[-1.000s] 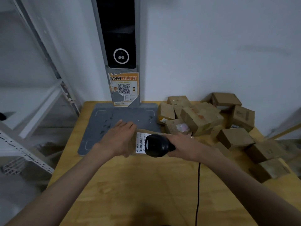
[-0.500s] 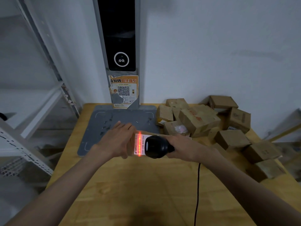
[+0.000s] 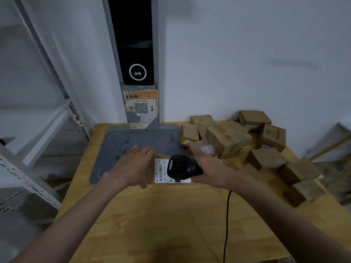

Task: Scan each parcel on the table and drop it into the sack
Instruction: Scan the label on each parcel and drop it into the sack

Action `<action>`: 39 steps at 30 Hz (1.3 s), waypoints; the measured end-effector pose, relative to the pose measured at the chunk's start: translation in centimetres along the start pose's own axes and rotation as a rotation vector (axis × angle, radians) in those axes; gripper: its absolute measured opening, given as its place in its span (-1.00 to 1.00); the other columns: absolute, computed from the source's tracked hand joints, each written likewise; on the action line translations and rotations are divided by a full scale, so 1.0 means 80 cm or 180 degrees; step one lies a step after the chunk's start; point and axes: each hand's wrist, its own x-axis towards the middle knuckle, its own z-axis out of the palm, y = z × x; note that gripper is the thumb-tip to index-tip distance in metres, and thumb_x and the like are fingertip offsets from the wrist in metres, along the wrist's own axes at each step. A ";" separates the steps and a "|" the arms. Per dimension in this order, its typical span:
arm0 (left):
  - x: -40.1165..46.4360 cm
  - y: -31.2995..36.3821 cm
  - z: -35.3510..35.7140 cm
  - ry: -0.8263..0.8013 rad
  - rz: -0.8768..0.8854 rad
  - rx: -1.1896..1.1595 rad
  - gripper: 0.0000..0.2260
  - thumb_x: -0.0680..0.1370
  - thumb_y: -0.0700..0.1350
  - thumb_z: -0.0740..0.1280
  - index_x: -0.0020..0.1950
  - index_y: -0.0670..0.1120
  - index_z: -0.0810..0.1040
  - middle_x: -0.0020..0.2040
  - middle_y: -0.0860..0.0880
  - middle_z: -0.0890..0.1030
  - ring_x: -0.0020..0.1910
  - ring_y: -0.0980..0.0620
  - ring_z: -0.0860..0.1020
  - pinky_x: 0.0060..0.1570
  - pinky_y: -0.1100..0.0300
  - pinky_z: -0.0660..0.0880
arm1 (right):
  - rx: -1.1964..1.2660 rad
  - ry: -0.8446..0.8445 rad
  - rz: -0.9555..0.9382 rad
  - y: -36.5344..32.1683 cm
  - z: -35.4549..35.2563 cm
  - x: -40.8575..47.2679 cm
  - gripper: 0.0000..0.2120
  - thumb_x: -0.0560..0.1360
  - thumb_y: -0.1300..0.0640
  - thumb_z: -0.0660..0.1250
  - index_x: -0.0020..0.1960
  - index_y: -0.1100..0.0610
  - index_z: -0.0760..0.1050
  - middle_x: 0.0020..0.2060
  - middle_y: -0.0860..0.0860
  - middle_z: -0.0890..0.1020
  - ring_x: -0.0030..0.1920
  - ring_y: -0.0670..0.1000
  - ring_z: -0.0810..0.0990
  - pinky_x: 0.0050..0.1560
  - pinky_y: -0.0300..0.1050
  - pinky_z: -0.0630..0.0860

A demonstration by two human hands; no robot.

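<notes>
1. The left hand (image 3: 133, 168) lies on the left end of a flat brown parcel (image 3: 152, 168), fingers stretched forward over its top and thumb down along its near edge, holding it steady on the wooden bench (image 3: 171, 224).
2. The right hand (image 3: 214, 171) grips a black handheld scanner (image 3: 182, 167), fingers curled round its handle; the scanner's head points left and sits just above the parcel's white barcode label (image 3: 161, 170).
3. A black cable (image 3: 227, 224) runs from under the right hand toward the near edge of the bench.
4. The parcel's far end overlaps the grey base plate (image 3: 121, 143) of an upright terminal (image 3: 133, 44) at the back of the bench.
5. A heap of brown cardboard parcels (image 3: 247, 145) fills the right rear part of the bench, well apart from the left hand.
6. White metal shelving (image 3: 38, 111) stands left of the bench.
</notes>
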 end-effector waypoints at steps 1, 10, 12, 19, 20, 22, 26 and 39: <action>0.000 0.000 0.002 -0.0048 0.0024 -0.0070 -0.26 0.25 0.03 0.59 0.32 0.03 0.31 0.19 0.11 0.39 0.15 0.07 0.33 0.01 0.23 0.31 | 0.0104 0.0123 0.0105 0.002 0.000 -0.006 -0.86 0.49 0.19 0.40 -0.03 0.02 0.48 -0.21 -0.06 0.59 -0.15 -0.01 0.61 -0.15 -0.10 0.53; 0.027 0.043 0.015 -0.0571 0.0418 -0.0581 -0.19 0.22 0.11 0.59 0.36 0.10 0.27 0.18 0.17 0.36 0.13 0.13 0.37 0.01 0.20 0.44 | 0.0669 0.0818 0.1028 0.016 -0.002 -0.082 -0.82 0.46 0.27 0.40 -0.21 0.06 0.46 -0.37 -0.10 0.57 -0.38 -0.14 0.53 -0.35 -0.39 0.43; 0.037 0.067 0.014 -0.0659 0.0535 -0.0630 -0.17 0.24 0.15 0.57 0.40 0.08 0.25 0.21 0.16 0.36 0.13 0.12 0.38 0.04 0.17 0.45 | 0.0855 0.0794 0.1104 0.018 0.000 -0.101 -0.88 0.46 0.27 0.38 -0.15 0.07 0.50 -0.36 -0.02 0.65 -0.38 -0.09 0.63 -0.33 -0.32 0.51; 0.063 0.180 0.010 -0.0762 0.0935 -0.0943 -0.21 0.29 0.22 0.54 0.42 0.01 0.35 0.19 0.14 0.40 0.13 0.16 0.39 0.07 0.20 0.44 | 0.1249 0.1261 0.1556 0.041 0.028 -0.186 -0.89 0.53 0.17 0.38 0.01 0.02 0.50 -0.23 -0.03 0.70 -0.29 -0.14 0.70 -0.19 -0.12 0.67; 0.064 0.199 0.010 -0.0765 0.1007 -0.1014 -0.28 0.29 0.21 0.54 0.36 0.01 0.42 0.17 0.15 0.41 0.11 0.19 0.39 0.00 0.23 0.43 | 0.1296 0.1342 0.1631 0.045 0.033 -0.200 -0.87 0.53 0.16 0.38 0.05 0.02 0.51 -0.20 -0.03 0.71 -0.27 -0.15 0.70 -0.19 -0.15 0.67; 0.066 0.240 0.011 -0.0861 0.1150 -0.1108 -0.39 0.27 0.28 0.52 0.22 0.05 0.50 0.18 0.16 0.45 0.11 0.21 0.42 -0.11 0.26 0.40 | 0.1450 0.1522 0.1776 0.052 0.041 -0.232 -0.80 0.54 0.15 0.39 0.15 0.03 0.52 -0.15 -0.02 0.72 -0.23 -0.14 0.71 -0.15 -0.15 0.67; 0.059 0.323 0.024 -0.1090 0.1308 -0.1190 -0.31 0.24 0.37 0.49 0.25 0.11 0.38 0.07 0.14 0.52 0.01 0.15 0.48 -0.21 0.22 0.40 | 0.1797 0.1909 0.2175 0.067 0.059 -0.304 -0.73 0.53 0.10 0.44 0.21 0.03 0.54 -0.13 -0.03 0.72 -0.15 -0.07 0.71 -0.08 0.00 0.68; -0.032 0.541 0.092 -0.1753 0.2113 -0.0918 -0.40 0.27 0.33 0.49 0.19 0.13 0.42 0.13 0.07 0.51 0.05 0.04 0.46 -0.15 0.14 0.39 | 0.2072 0.2433 0.3312 0.062 0.133 -0.537 -0.80 0.47 0.09 0.50 0.06 0.11 0.62 -0.13 0.00 0.70 -0.11 -0.04 0.66 -0.09 -0.03 0.57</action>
